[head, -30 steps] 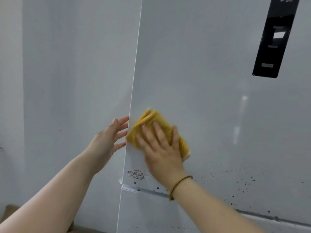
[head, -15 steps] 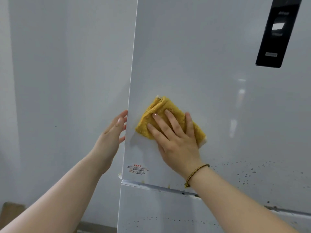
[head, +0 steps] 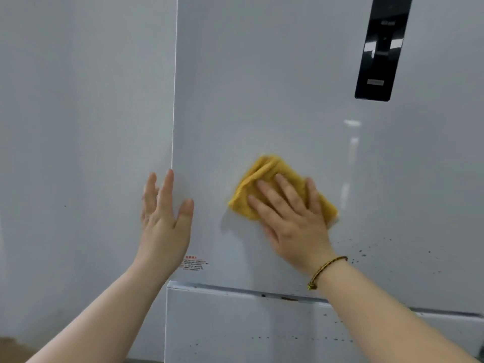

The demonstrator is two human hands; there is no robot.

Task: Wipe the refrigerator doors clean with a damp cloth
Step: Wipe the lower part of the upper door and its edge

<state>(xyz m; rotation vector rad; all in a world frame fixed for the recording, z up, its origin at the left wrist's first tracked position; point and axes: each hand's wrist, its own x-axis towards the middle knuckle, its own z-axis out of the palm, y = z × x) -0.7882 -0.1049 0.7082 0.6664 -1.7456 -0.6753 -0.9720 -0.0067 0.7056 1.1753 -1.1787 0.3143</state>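
The white upper refrigerator door (head: 262, 87) fills most of the view. A folded yellow cloth (head: 264, 176) lies flat against it. My right hand (head: 290, 218) presses the cloth to the door with straight, spread fingers. My left hand (head: 165, 218) rests open at the door's left edge, thumb on the front face, fingers beside the edge. Dark specks (head: 372, 250) dot the door to the right of the cloth. The lower door (head: 235, 326) below the gap also carries specks.
A black control panel (head: 379, 48) sits high on the door at the right. A small red-printed label (head: 193, 263) is near the door's lower left corner. A pale wall (head: 78, 127) stands to the left of the refrigerator.
My right hand has slid the cloth to the right, away from the door's left edge. My left hand has turned upright and its thumb now lies on the door front.
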